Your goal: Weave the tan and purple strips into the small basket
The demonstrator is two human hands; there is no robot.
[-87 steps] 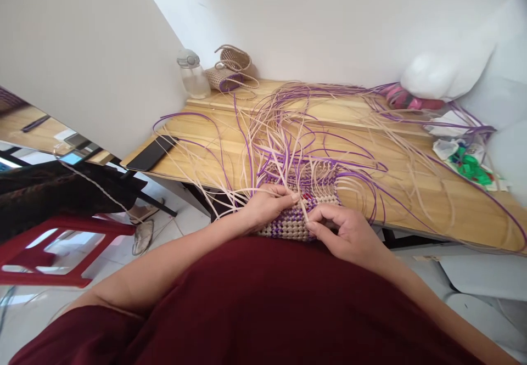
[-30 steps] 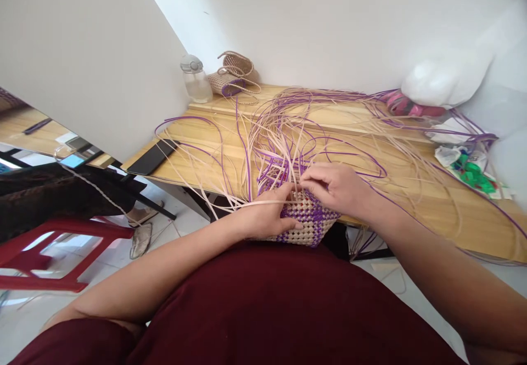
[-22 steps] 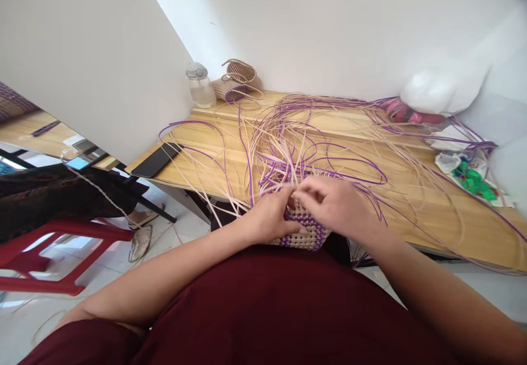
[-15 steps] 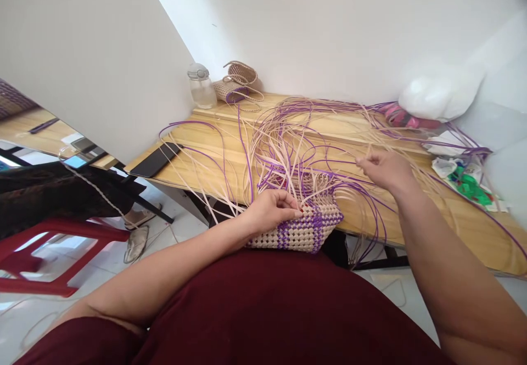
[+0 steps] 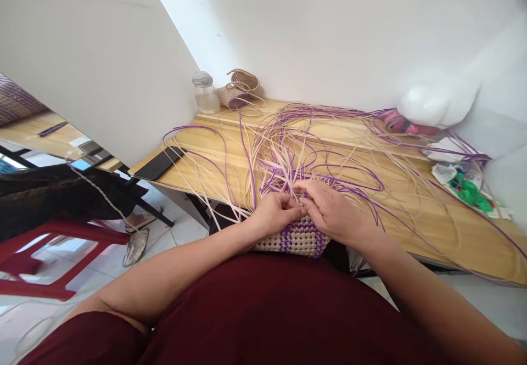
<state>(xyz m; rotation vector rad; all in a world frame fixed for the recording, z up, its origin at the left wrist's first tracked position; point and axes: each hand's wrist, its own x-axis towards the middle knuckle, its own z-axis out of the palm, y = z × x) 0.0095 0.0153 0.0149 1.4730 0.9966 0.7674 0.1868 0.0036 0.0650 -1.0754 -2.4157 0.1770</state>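
Note:
A beige and purple woven basket [image 5: 296, 240] rests against my lap at the table's front edge, its side toward me. Loose beige and purple strands [image 5: 284, 134] fan out from its top over the table. My left hand [image 5: 276, 211] is closed at the basket's upper edge, thumb and fingers pinched together. Right beside it, my right hand [image 5: 329, 208] pinches at the same edge, its fingertips almost touching the left ones. Fingers cover the spot between them, so which strand each hand grips is hard to see.
On the wooden table [image 5: 411, 211] are a black phone [image 5: 160, 163], a lidded jar [image 5: 206, 93] and small woven baskets [image 5: 239, 91]. A white bag [image 5: 436, 101] and green scraps [image 5: 473, 195] lie at the right. A red stool [image 5: 61, 288] and a person's foot are at the left.
My right hand has come from the right, above the table, back to the basket's edge beside my left hand. My left hand has stayed at the basket.

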